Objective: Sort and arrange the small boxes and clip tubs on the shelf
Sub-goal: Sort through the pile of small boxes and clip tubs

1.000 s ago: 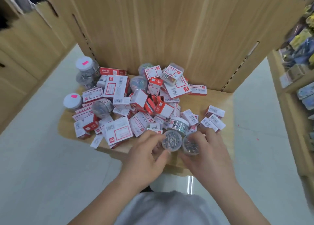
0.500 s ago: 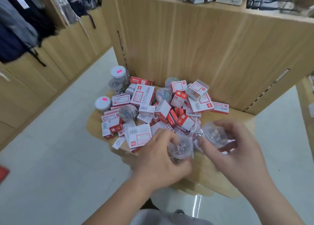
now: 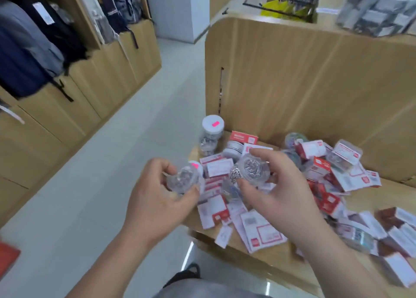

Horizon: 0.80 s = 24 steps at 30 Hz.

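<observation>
Wooden cabinets hung with backpacks line the aisle on the left. Opposite them a low shelf juts from a tall panel, its top heaped with red-and-white small boxes. The person's left hand curls thumb and fingers round a clear clip tub, held just off the shelf's left edge. The right hand pinches a second clear tub, full of silver clips, between thumb and fingertips above the boxes on the shelf's left side. Both tubs are in the air, near each other but apart. The right one is tipped so a round end faces up toward the wearer, and the left one is too blurred to read. I'd say the next move turns on the white-lidded tub standing upright on another at the back left corner. It lies ahead of both hands, the left hand nearer, so each held tub would need righting before joining it.
</observation>
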Tool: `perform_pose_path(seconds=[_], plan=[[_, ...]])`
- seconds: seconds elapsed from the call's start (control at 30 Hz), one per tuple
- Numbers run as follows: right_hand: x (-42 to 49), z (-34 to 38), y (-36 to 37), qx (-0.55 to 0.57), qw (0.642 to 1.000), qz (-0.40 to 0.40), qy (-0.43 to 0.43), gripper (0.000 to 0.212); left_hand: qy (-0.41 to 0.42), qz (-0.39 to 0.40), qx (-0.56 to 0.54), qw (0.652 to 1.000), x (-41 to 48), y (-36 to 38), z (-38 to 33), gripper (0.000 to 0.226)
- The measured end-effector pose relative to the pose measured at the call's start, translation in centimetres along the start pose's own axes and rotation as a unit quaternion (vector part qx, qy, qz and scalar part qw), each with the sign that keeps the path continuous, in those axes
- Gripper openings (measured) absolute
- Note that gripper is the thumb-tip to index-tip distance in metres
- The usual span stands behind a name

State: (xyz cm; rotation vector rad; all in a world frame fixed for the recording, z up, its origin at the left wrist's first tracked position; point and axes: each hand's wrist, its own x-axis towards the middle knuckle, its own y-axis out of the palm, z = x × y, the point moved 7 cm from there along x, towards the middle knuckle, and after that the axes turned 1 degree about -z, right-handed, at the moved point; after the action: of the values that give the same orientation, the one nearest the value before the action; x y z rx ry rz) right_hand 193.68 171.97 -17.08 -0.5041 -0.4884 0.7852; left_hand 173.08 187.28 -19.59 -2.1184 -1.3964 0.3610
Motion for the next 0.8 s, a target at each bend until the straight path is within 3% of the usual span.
perform_pose_path(seconds=[0.13, 0.3, 0.4, 0.67, 0.8], plan=[[2.3, 1.2, 3.6, -0.011, 0.999, 0.007, 0.032, 0.051, 0.011, 0.036, 0.040, 0.998, 4.9, -1.0, 3.1, 0.052], [3.1, 0.7, 4.3, -0.044, 0.997, -0.003, 0.071, 0.048, 0.084, 0.139, 0.048, 0.986, 6.2, 3.4, 3.1, 0.048], [3.7, 0.7, 4.3, -0.062, 0.995, -0.025, 0.075, 0.050, 0.106, 0.160, 0.048, 0.980, 6.5, 4.8, 2.9, 0.045], [8.6, 1.4, 8.2, -0.085, 0.994, -0.007, 0.072, 0.056, 0.067, 0.176, -0.009, 0.982, 6.2, 4.0, 4.6, 0.054], [9.5, 0.7, 10.3, -0.081, 0.992, -0.007, 0.098, 0.054, 0.050, 0.182, -0.037, 0.981, 6.0, 4.4, 5.1, 0.042]])
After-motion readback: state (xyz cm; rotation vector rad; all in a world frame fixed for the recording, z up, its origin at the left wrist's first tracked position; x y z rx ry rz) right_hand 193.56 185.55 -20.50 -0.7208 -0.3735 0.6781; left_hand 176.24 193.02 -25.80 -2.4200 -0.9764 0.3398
